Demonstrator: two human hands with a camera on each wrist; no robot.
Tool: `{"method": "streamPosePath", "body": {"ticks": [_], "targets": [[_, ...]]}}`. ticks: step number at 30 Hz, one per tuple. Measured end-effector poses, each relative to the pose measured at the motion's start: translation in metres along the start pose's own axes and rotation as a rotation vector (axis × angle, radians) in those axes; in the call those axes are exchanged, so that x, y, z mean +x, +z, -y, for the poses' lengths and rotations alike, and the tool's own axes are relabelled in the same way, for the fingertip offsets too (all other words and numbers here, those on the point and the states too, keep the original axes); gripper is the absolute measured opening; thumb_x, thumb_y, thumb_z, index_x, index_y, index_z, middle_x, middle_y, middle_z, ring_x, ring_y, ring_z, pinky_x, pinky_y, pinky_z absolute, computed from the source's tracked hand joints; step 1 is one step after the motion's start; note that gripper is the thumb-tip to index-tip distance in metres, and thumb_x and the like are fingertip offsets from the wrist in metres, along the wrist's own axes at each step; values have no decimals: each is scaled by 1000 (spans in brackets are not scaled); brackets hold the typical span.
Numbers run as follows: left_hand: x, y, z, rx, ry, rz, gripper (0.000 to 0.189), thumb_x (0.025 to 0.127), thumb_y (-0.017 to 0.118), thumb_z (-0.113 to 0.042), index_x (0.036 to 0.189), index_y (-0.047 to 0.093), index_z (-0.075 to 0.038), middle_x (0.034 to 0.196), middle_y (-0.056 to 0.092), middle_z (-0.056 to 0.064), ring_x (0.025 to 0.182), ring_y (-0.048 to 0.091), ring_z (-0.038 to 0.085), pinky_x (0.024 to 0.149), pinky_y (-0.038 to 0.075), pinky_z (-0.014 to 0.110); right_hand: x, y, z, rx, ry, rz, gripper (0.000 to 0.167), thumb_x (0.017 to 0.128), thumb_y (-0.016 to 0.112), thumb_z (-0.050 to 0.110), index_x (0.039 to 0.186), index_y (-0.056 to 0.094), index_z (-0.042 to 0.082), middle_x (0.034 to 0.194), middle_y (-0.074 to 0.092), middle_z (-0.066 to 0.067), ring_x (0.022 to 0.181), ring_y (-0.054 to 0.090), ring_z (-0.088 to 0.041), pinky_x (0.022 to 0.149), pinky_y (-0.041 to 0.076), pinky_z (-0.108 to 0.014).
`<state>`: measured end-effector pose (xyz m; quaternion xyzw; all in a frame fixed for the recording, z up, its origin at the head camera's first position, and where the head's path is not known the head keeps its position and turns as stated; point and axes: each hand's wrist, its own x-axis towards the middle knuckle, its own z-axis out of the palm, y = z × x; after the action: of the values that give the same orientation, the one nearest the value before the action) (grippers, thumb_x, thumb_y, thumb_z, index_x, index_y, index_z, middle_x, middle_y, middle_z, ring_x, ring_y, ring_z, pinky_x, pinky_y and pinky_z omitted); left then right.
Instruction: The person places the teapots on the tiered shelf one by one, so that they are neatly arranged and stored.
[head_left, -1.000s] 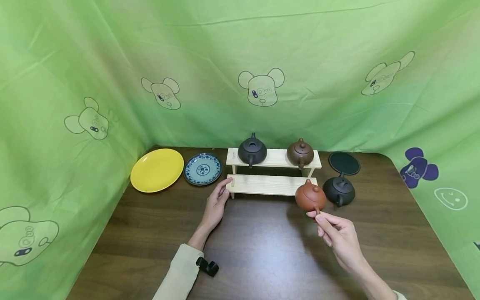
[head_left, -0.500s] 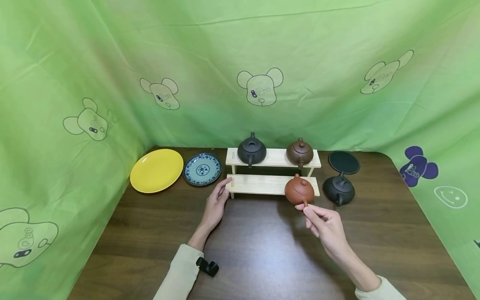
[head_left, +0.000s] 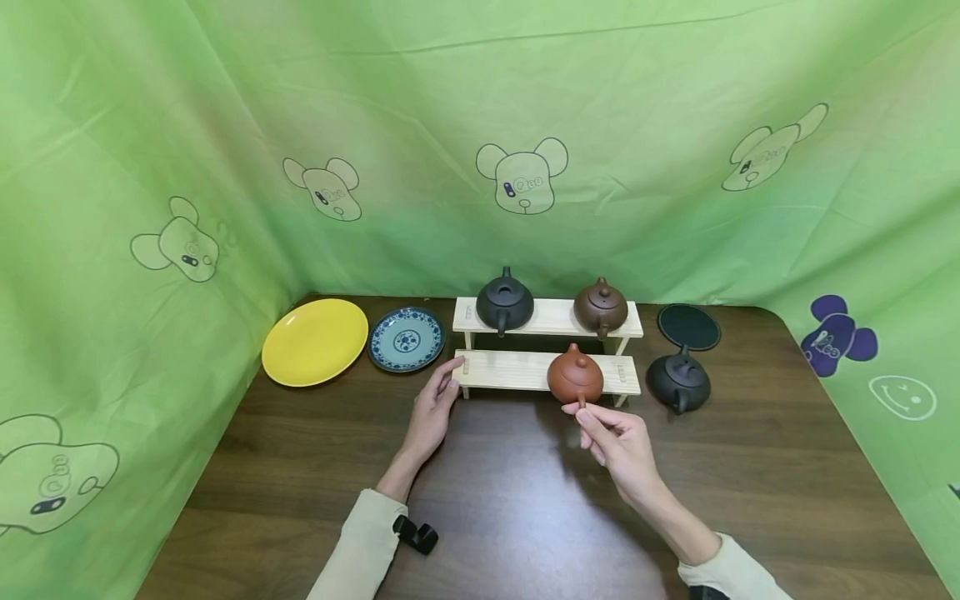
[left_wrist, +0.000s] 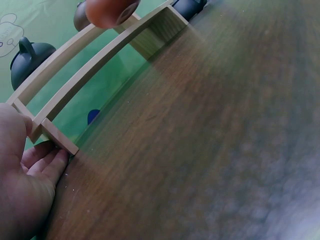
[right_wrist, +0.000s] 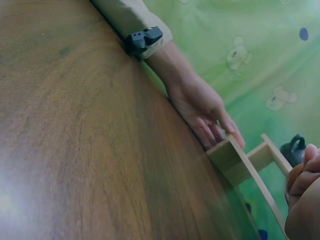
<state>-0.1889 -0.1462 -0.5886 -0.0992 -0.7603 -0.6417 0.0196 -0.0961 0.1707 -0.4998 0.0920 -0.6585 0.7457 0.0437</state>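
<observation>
My right hand point(head_left: 618, 450) pinches the handle of a reddish-brown clay teapot point(head_left: 575, 379) between thumb and fingers. The teapot overlaps the right half of the lower tier of a two-tier pale wooden stand point(head_left: 510, 368); its underside point(left_wrist: 112, 12) shows over that tier in the left wrist view. At the stand's left end, my left hand point(head_left: 432, 412) grips the lower tier, one digit on top and the other fingers by the leg. The upper tier bears a black teapot point(head_left: 505, 302) on the left and a dark brown teapot point(head_left: 601, 307) on the right.
Right of the stand, another black teapot point(head_left: 678, 381) stands on the wooden table point(head_left: 510, 500), in front of a dark round coaster point(head_left: 688, 326). A blue patterned plate point(head_left: 406, 339) and a yellow plate point(head_left: 315, 342) lie to the left. Green cloth point(head_left: 420, 100) hangs behind.
My right hand has carried the reddish-brown teapot leftward, from beside the black teapot at the right to over the lower tier. My left hand stays at the stand's left end.
</observation>
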Motion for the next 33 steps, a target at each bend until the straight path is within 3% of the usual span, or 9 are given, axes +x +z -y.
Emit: {"method": "streamPosePath", "body": {"ticks": [7,20,25,33], "targets": [[0,0,1,-5,-4,-5,43,118,54,-21,158,61,-35,164,59,1,152,54,22,126,43,48,6,12,-7,-7,12,12,23,110,62,-4,115,68,-25,64,58,4,48,35,2,41,14,-42],[0,1,-3,-1,6,-5,42,118,54,-22,159,60,-32,166,57,3,155,51,25,127,42,46,16,30,-22,-3,-29,51,21,109,62,-6,114,69,-25,64,59,3,46,34,-1,37,18,-38],[-1,1,-5,0,42,-19,41,118,54,-24,159,61,-27,163,60,7,151,56,24,123,47,38,20,38,-24,-10,-17,54,21,110,63,-3,115,73,-21,64,59,5,47,37,3,35,23,-28],[1,1,-2,-10,-31,-9,43,118,54,-18,157,62,-34,163,60,-2,151,54,14,125,43,38,26,53,-28,-13,-23,67,20,109,63,-3,115,76,-17,65,60,7,46,38,3,36,29,-20]]}}
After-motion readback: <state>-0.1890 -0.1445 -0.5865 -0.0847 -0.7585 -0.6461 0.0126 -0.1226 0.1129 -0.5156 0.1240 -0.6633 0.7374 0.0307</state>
